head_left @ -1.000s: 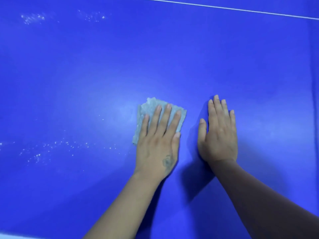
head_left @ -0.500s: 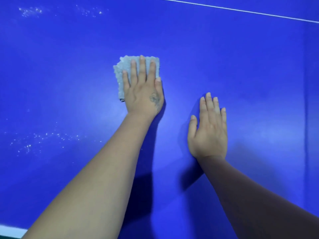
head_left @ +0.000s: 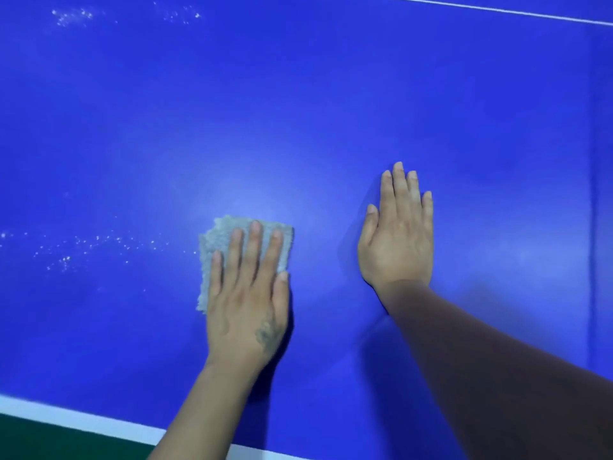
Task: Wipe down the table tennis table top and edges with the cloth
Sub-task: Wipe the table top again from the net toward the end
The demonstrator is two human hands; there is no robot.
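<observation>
Cloth (head_left: 229, 240) back nearer the white edge (head_left: 99, 423) under flat left hand (head_left: 247, 303); right hand (head_left: 396, 240) flat on tabletop (head_left: 331, 111).

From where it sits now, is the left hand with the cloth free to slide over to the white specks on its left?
Probably yes. The left hand presses the cloth flat, and only bare blue table top lies between it and the white specks. The right hand rests on the other side.
</observation>
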